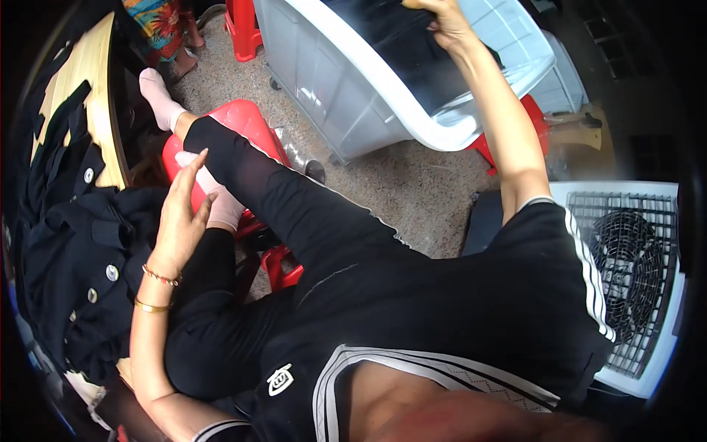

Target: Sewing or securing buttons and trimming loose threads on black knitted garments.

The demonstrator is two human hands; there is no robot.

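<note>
Black cloth lies in the bin near the right fingers, whose grip I cannot tell; left fingers released.

No words or numbers can be made out with certainty. A white, outlined emblem is borne on the chest of the black top, to the right of the left fingers and nearer the body. Small pale discs are seen on the dark garments, left of those fingers; whether lettering is carried on them cannot be told.
</note>
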